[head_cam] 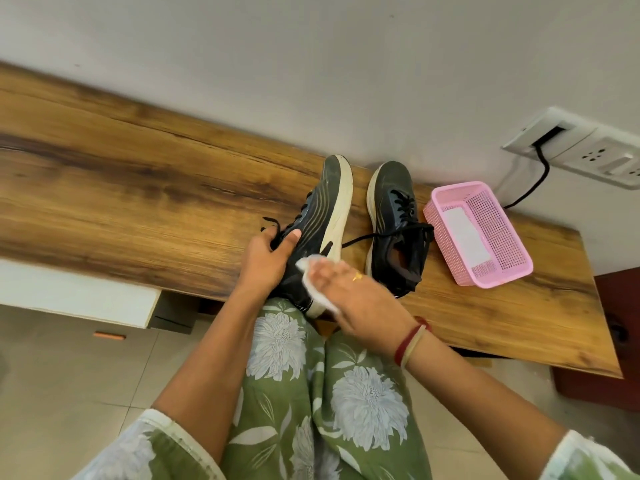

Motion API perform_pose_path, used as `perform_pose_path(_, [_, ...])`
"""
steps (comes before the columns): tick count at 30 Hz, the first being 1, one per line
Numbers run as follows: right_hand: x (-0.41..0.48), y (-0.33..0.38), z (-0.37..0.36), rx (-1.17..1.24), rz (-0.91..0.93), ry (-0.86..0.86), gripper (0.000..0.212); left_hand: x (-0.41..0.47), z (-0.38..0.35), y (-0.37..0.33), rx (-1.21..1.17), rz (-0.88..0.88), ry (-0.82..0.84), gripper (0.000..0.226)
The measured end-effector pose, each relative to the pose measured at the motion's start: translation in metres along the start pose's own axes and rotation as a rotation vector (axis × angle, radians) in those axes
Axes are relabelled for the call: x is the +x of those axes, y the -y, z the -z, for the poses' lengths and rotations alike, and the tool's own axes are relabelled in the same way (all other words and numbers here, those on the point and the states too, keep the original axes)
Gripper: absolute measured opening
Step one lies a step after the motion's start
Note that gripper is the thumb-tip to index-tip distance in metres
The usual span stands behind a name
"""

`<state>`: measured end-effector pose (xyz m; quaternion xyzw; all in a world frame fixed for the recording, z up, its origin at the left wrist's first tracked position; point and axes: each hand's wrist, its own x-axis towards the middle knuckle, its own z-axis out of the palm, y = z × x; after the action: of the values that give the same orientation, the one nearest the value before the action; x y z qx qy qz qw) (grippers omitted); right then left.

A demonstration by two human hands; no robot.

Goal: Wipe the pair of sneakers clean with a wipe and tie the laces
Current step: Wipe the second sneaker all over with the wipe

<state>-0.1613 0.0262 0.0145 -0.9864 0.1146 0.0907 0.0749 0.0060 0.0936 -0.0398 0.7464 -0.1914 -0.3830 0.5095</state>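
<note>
Curling the fingers and thumb of the left hand round the laced top of the held sneaker, tipped on its side, white sole facing right, toe pointing far, heel near, over the lap. Pressing a white wipe against that sneaker's dark side near the heel with the fairly straight, motion-blurred fingers of the right hand. Just to the right, apart from the first, the second sneaker, upright on the wooden table, laces untied, one end trailing left. Farther right, just beside it, a pink basket holding a white sheet, near the wall.
</note>
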Motion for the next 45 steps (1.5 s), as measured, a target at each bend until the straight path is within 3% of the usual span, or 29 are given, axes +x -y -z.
perform_pose_path(3, [0.007, -0.003, 0.004, 0.022, -0.095, -0.021, 0.058, 0.0, -0.001, -0.001, 0.005, 0.01, -0.004, 0.052])
perform_pose_path(6, [0.001, 0.012, -0.002, 0.01, 0.048, 0.035, 0.058, -0.002, -0.001, -0.003, 0.101, -0.004, -0.034, 0.043])
perform_pose_path(9, [0.009, -0.003, 0.007, 0.055, -0.077, -0.022, 0.058, 0.0, -0.002, -0.001, 0.174, 0.01, -0.077, 0.078])
perform_pose_path(11, [0.012, -0.003, 0.004, 0.089, -0.107, -0.046, 0.057, 0.001, -0.003, 0.004, 0.234, 0.018, -0.075, 0.088])
perform_pose_path(15, [0.006, 0.018, -0.002, 0.021, 0.064, 0.04, 0.061, -0.002, -0.002, -0.001, 0.277, -0.004, -0.084, 0.064])
perform_pose_path(19, [0.02, -0.004, 0.009, 0.123, -0.149, -0.046, 0.056, -0.005, -0.005, -0.006, 0.32, -0.034, -0.099, 0.053])
perform_pose_path(24, [0.012, 0.023, -0.001, 0.068, -0.024, -0.006, 0.06, -0.007, -0.001, -0.008, 0.104, 0.042, -0.099, 0.042])
perform_pose_path(28, [0.026, 0.011, 0.011, 0.197, -0.162, -0.07, 0.055, -0.002, -0.003, -0.006, -0.166, 0.102, -0.067, 0.045])
perform_pose_path(31, [0.014, 0.026, 0.001, 0.116, -0.035, 0.017, 0.06, 0.0, -0.004, 0.001, -0.258, 0.137, -0.054, 0.04])
perform_pose_path(33, [0.009, 0.022, 0.001, 0.066, 0.021, 0.038, 0.064, 0.002, -0.004, 0.003, -0.188, 0.115, -0.084, 0.062])
perform_pose_path(35, [0.016, 0.004, 0.006, 0.072, -0.086, 0.006, 0.06, 0.005, -0.006, 0.006, -0.097, 0.059, -0.083, 0.076])
perform_pose_path(37, [0.025, -0.003, 0.013, 0.139, -0.159, -0.011, 0.056, 0.002, -0.007, 0.003, -0.018, 0.012, -0.078, 0.07])
perform_pose_path(42, [0.017, 0.021, 0.006, 0.041, 0.02, 0.057, 0.059, -0.016, -0.003, -0.011, 0.157, -0.052, -0.17, 0.037])
perform_pose_path(45, [0.027, 0.007, 0.009, 0.114, -0.101, 0.01, 0.055, -0.025, -0.007, -0.017, 0.419, -0.05, -0.218, 0.032])
